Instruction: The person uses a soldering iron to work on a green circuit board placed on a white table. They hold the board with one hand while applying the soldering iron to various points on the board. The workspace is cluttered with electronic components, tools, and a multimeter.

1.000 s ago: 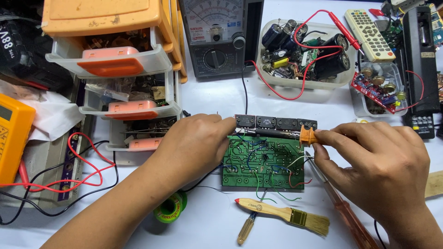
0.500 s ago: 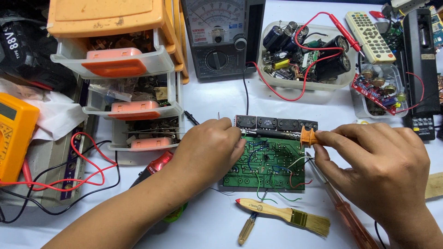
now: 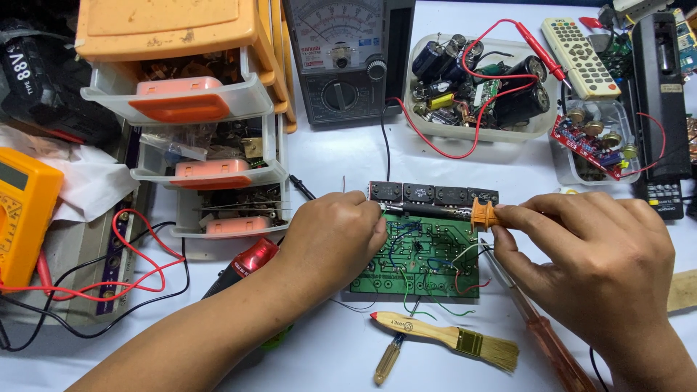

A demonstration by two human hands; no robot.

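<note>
Green fibreglass, thin and stiff: the circuit board [image 3: 417, 254] lies flat on the white bench [image 3: 341, 156], solder side up, between the two hands. It looks light and easily skidded, with fine trailing wires at its lower edge, so I would judge it best steadied by its bare edges rather than by the fragile soldered face. Along its far edge runs a row of black, blocky transistors [image 3: 432, 193].

At the board's left edge, the left hand [image 3: 335, 236] rests with fingers curled down over the corner; whether its grip pinches anything I cannot tell. Closed around an orange-collared soldering iron [image 3: 465, 213], the right hand [image 3: 595, 261] has its fingertips pinched just behind the collar, and the dark metal shaft lies across the board's top edge toward the left hand.

Just below the board lie a wooden-handled brush [image 3: 443, 337] with pale bristles and a small amber-handled screwdriver [image 3: 387, 361]; a longer translucent orange-handled driver [image 3: 552, 341] slants under the right hand. A glossy red tool [image 3: 243, 265] pokes out beneath the left forearm. Farther off stand orange-and-clear plastic drawers [image 3: 196, 131], a dial multimeter [image 3: 341, 58], and a clear tub of capacitors [image 3: 479, 87] draped with red lead.
</note>
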